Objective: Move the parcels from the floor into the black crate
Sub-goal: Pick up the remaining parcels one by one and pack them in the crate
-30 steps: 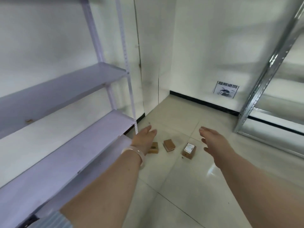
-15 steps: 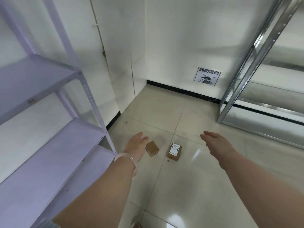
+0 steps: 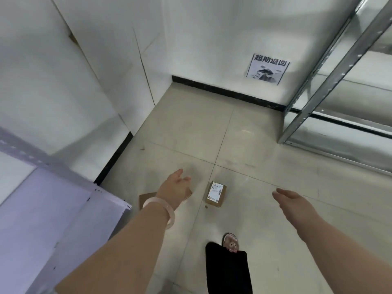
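A small brown parcel with a white label (image 3: 216,194) lies on the tiled floor ahead of me. Two more brown parcels lie to its left: one (image 3: 146,200) shows beside my left wrist, the other (image 3: 188,194) is almost hidden behind my left hand. My left hand (image 3: 175,189) hangs over those parcels, fingers apart, holding nothing. My right hand (image 3: 293,203) is stretched out to the right of the labelled parcel, open and empty. The black crate is not in view.
A lilac metal shelf (image 3: 53,209) stands at the left, its corner close to the parcels. A grey metal rack (image 3: 331,81) stands at the right against the wall. A paper sign (image 3: 267,68) hangs on the far wall. My slippered foot (image 3: 230,242) and dark trouser leg are below.
I have stepped closer and the view has tilted down. The parcels are nearer and both hands have lowered towards them. My foot has come into view.
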### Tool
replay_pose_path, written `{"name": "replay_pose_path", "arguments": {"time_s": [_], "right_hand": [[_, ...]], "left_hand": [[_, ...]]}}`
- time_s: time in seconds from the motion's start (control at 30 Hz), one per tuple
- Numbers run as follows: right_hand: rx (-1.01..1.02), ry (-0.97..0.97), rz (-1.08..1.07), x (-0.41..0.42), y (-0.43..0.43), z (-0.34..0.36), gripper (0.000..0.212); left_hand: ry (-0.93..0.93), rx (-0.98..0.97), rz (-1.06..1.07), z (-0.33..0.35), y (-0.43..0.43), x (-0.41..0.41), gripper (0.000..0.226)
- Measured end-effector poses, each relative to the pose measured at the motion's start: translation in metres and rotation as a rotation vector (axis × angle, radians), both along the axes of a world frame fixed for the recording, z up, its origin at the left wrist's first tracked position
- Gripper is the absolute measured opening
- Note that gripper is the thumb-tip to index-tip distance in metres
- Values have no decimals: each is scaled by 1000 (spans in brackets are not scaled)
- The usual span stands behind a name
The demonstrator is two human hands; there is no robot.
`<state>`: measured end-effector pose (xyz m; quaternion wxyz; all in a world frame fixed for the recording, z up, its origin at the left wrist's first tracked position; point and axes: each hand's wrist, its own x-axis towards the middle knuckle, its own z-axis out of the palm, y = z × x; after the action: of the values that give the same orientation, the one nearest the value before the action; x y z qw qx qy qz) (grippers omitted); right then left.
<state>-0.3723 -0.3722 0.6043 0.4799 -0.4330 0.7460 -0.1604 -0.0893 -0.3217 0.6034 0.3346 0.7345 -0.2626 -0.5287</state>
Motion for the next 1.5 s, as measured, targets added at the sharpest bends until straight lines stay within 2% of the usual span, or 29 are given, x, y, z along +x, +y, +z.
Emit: {"name": "replay_pose_path", "arguments": {"time_s": [0.07, 0.13, 0.23, 0.3, 0.4, 0.57, 0.67, 0.77, 0.9, 1.03, 1.2, 1.33, 1.5], "right_hand": [[51, 1, 48, 5, -39, -32, 42], [117, 10, 97, 9, -79, -65, 42], [177, 65, 189, 13, -140, -126, 43], [199, 113, 229, 14, -166, -156, 43], [289, 166, 282, 18, -202, -240, 43], [400, 157, 246, 32, -222, -407, 42], [477, 86, 166, 39, -212, -501, 46], [530, 0, 115, 46, -202, -574, 51], [521, -119, 40, 53, -197, -634, 58], [506, -224, 34, 59, -184, -649, 46], [379, -226, -22, 67, -185, -602, 36], [254, -259, -15, 98, -216, -523, 37], [116, -288, 64, 143, -265, -373, 42]], "left_hand": [[-12, 14, 54, -23, -26, 0, 44], [6, 52, 96, -53, -53, -2, 29], [-62, 112, 59, -123, -98, -10, 18], [-49, 128, 61, -160, -114, -14, 28], [26, 233, 72, -248, -141, -20, 49], [1, 332, 22, -420, -176, -22, 51], [-6, 360, -38, -514, -195, -33, 50], [31, 341, -49, -587, -212, -46, 49], [118, 341, -34, -650, -233, -56, 56], [224, 366, -60, -664, -227, -71, 52], [326, 316, 167, -626, -220, -63, 35], [327, 214, 217, -541, -242, -37, 34], [281, 52, 239, -384, -276, 11, 34]]}}
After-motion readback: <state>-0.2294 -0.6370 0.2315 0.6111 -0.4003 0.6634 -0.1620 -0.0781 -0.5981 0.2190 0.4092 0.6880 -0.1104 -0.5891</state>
